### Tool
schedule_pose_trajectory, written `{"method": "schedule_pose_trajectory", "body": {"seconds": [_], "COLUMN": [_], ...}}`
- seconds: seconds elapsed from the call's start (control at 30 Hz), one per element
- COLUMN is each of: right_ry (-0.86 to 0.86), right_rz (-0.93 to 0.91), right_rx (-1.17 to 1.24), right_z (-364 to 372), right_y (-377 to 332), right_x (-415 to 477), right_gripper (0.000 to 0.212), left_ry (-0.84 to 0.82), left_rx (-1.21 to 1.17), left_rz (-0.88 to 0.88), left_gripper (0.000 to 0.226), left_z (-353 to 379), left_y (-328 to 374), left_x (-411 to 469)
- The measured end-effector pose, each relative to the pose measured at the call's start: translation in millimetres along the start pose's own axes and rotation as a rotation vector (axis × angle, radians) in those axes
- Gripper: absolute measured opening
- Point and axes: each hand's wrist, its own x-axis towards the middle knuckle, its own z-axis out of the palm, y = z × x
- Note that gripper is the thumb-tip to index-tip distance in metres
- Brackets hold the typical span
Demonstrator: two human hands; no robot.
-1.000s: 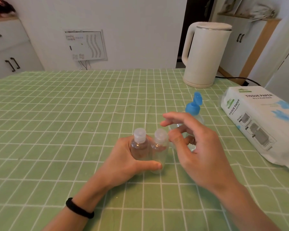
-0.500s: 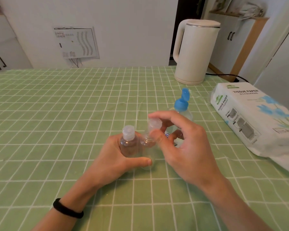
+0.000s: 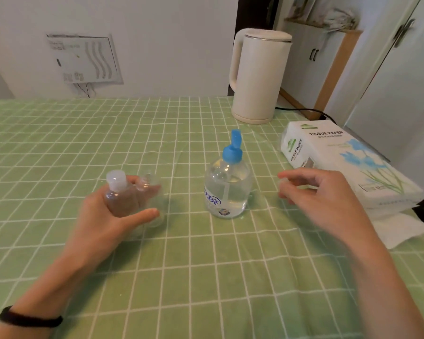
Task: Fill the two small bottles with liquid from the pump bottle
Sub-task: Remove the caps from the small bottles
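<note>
My left hand [image 3: 101, 218] grips two small clear bottles side by side on the green checked tablecloth. The left small bottle [image 3: 119, 199] wears a translucent cap. The right small bottle [image 3: 154, 192] shows a bare open neck. The clear pump bottle [image 3: 227, 192] with a blue pump head stands upright in the middle, about half full of clear liquid, untouched. Right of it my right hand [image 3: 328, 199] hovers with curled fingers, pinching a small translucent cap [image 3: 282, 183] at its fingertips; motion blur softens the cap.
A cream electric kettle [image 3: 257, 77] stands at the table's far edge, its black cord running right. A white tissue paper pack [image 3: 340, 162] lies at the right edge on loose white paper. The tablecloth [image 3: 206, 277] has some wrinkles.
My right hand took the cap off the right small bottle and swung right, past the pump bottle. My left hand moved the two small bottles left.
</note>
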Motion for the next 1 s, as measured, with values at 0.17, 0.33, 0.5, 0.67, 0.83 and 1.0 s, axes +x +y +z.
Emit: {"method": "schedule_pose_trajectory", "body": {"seconds": [0.17, 0.33, 0.5, 0.67, 0.83, 1.0], "right_ry": [-0.012, -0.011, 0.016, -0.001, 0.041, 0.378], "right_rz": [-0.014, -0.007, 0.016, 0.025, 0.009, -0.248], "right_rx": [-0.258, -0.46, -0.444, -0.445, -0.368, 0.12], "right_z": [20.3, 29.7, 34.4, 35.1, 29.2, 26.8], "right_y": [11.0, 18.3, 17.8, 16.8, 10.6, -14.6], "right_x": [3.7, 7.5, 7.6, 8.0, 5.9, -6.0], "right_gripper": [0.023, 0.028, 0.035, 0.038, 0.047, 0.024], "left_ry": [0.115, 0.227, 0.266, 0.223, 0.188, 0.426], "left_rx": [0.054, 0.129, 0.119, 0.116, 0.097, 0.047], "left_rz": [-0.03, -0.037, -0.081, -0.062, 0.064, 0.315], "left_gripper": [0.057, 0.063, 0.063, 0.058, 0.077, 0.05], "left_z": [-22.8, -44.8, -54.0, -51.7, -65.6, -69.7], "left_y": [-9.7, -18.4, -19.2, -13.1, -4.9, 22.7], "left_x": [6.9, 12.6, 12.2, 8.9, 4.8, 3.3]}}
